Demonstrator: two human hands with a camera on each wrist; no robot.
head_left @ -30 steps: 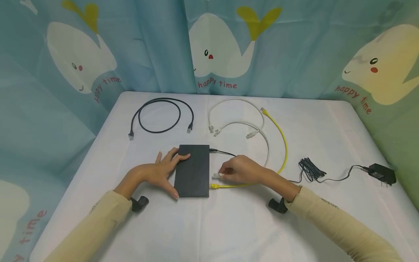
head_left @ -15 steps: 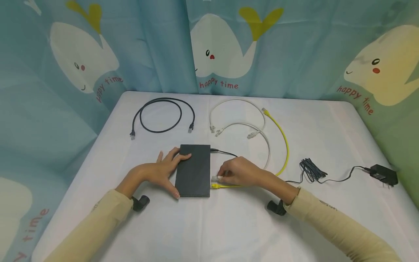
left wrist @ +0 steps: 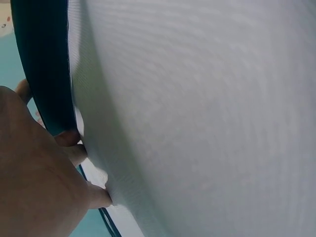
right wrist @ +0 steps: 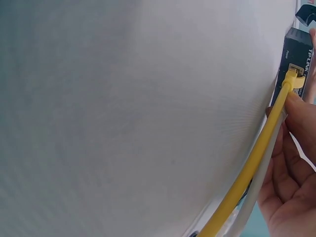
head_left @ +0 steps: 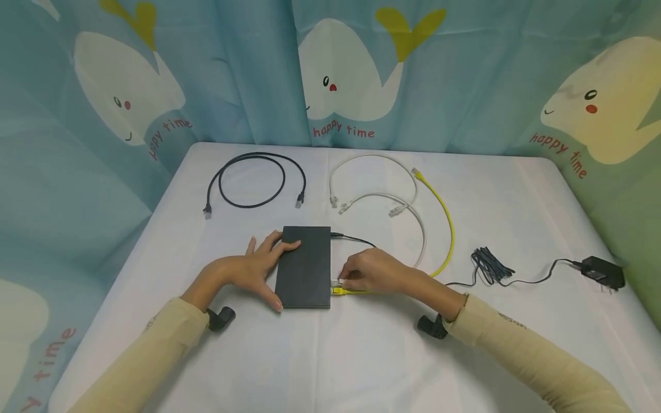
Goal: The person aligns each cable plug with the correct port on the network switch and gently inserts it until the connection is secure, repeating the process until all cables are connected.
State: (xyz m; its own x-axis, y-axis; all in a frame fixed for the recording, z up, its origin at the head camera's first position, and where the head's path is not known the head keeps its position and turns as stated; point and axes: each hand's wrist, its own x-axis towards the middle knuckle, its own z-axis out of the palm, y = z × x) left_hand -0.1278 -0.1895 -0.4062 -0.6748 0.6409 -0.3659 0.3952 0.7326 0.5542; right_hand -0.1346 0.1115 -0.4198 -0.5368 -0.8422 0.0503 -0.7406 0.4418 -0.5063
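A black TP-LINK network switch (head_left: pixel 303 269) lies flat at mid-table. My left hand (head_left: pixel 253 271) is spread along its left edge, one finger on top and the thumb by the near corner. In the left wrist view the switch (left wrist: pixel 42 64) stands past my fingers. Between thumb and fingertips, my right hand (head_left: pixel 377 271) pinches the clear plug (head_left: pixel 337 283) of a white Ethernet cable, right at the switch's right side. A yellow plug (right wrist: pixel 292 79) sits in the port just nearer to me, and its yellow cable (right wrist: pixel 247 173) runs beside the white cable (right wrist: pixel 254 190).
A black power lead (head_left: pixel 353 238) leaves the switch's far right corner; its coil (head_left: pixel 490 267) and adapter (head_left: pixel 603 272) lie to the right. Behind are a coiled black Ethernet cable (head_left: pixel 253 205) and a loop of white cable (head_left: pixel 379 155). A patterned curtain (head_left: pixel 248 74) borders the table.
My right hand has moved left, bringing the white cable's plug from a small gap up to the switch's side. The left hand and the switch have stayed in place.
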